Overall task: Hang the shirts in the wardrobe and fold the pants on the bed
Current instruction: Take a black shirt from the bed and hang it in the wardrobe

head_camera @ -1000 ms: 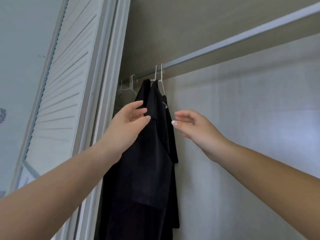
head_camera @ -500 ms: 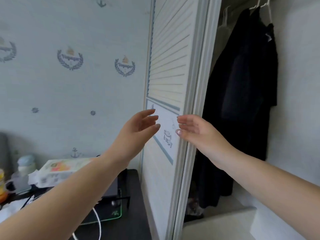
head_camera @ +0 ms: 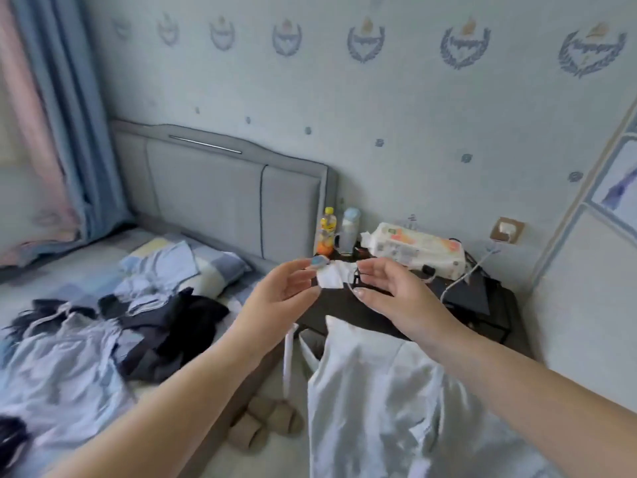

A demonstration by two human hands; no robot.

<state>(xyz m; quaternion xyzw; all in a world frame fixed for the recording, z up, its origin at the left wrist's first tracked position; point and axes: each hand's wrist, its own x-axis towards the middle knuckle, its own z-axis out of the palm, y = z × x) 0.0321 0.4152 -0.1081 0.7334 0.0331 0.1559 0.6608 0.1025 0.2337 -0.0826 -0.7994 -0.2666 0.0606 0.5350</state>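
Head view: two bare forearms reach forward side by side, palms turned toward each other, over the edge of a bed.
Wall: pale wallpaper with crest motifs, far beyond the fingertips.
Bed (head_camera: 103, 270): to the left of and beyond the left fingers, with a grey padded headboard (head_camera: 220, 201) behind and a checked pillow (head_camera: 213, 267) near it.
Light clothes (head_camera: 62, 370): a crumpled pale blue heap on the bed, below and well left of the left fingers; whether these are shirts or pants cannot be told.
Dark clothes (head_camera: 172, 326): a black pile on the bed, just left of the left wrist, partly over the pale heap.
White garment (head_camera: 379, 401): worn by the person, below both hands.
Nightstand (head_camera: 344, 305): dark, directly beyond both sets of fingertips.
Tissue pack (head_camera: 417, 250): on the nightstand, just beyond the right fingers.
Bottles: a yellow-capped bottle (head_camera: 327, 236) and a pale bottle (head_camera: 350, 232), upright, beyond the gap between the hands.
Slippers (head_camera: 265, 422): tan, on the floor under the left forearm.
Left hand (head_camera: 286, 294): fingers loosely spread, holding nothing.
Right hand (head_camera: 389, 291): fingers relaxed and slightly bent, holding nothing, near the left hand but not touching it.
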